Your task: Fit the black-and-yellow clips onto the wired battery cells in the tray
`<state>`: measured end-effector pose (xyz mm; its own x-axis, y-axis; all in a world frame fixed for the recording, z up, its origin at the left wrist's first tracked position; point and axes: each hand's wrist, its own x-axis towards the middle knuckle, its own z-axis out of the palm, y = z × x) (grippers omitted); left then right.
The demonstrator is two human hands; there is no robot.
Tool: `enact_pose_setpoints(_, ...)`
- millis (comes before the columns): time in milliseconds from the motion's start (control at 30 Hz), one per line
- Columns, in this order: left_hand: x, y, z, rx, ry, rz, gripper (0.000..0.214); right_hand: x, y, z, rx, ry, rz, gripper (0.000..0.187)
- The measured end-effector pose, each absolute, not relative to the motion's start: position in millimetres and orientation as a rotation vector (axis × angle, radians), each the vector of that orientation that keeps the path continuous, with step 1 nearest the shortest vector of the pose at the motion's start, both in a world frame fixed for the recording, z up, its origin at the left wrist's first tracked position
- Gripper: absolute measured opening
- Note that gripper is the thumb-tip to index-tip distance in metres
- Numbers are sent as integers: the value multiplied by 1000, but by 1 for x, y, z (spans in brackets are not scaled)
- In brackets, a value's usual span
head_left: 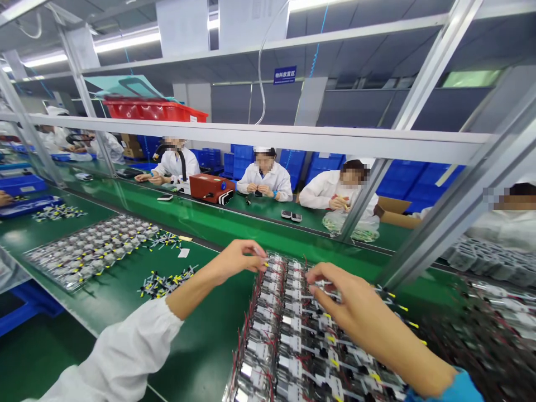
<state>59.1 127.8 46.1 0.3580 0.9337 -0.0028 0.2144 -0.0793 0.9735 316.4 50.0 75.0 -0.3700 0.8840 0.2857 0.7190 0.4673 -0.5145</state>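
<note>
A tray of small silver battery cells with red and black wires (293, 340) lies on the green bench in front of me. My left hand (240, 258) hovers at the tray's far left corner, fingers pinched on a small white piece with a yellow tip. My right hand (345, 301) is over the tray's middle, fingers curled and pinching among the wired connectors; what it holds is too small to name. Both arms wear white sleeves, the right with a blue cuff.
A second tray of cells (94, 248) and loose yellow-tipped connectors (165, 282) lie to the left. More cells fill the right side (481, 324). Across the green conveyor, several people in white coats work near a red box (209, 188). A slanted metal post (452, 206) rises at right.
</note>
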Motion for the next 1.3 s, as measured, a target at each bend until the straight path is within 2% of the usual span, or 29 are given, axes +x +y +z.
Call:
enact_pose_setpoints(167,131,119,75,1282,823,758,39,300,57,81,-1295,-2092,203,16)
enact_pose_setpoints(267,147,124,68,1300,788,755,44,310,65,79,-1382,-1975,280,19)
enact_pose_setpoints(367,146,134,52,1657,812,760,47,326,72,75,-1492,-1941,447,28)
enact_pose_setpoints(500,135,153,24,2499,774,652,26,346,81,61,-1582,-1921,558,33)
enact_pose_setpoints(633,128,164,2,2879,658,415,38,356,89,44,-1593,-1912,597,37)
enact_pose_setpoints(733,128,161,-2,2986,695,424,38,354,92,37,-1638,-1914,584,30)
enact_pose_setpoints(833,127,157,2,2989,714,445,31,347,94,35,-1672,-1923,561,19)
enact_pose_setpoints(967,122,156,10,2802,691,543,22,337,100,32,-1643,-1966,589,15)
enact_pose_setpoints(1033,119,156,10,2721,683,551,19,333,102,29,-1610,-1987,592,15)
enact_pose_setpoints(1167,119,159,4,2669,758,547,32,327,107,22,-1554,-2026,621,23)
enact_pose_setpoints(1300,121,163,-5,2702,717,578,27,325,111,15,-1530,-2033,667,24)
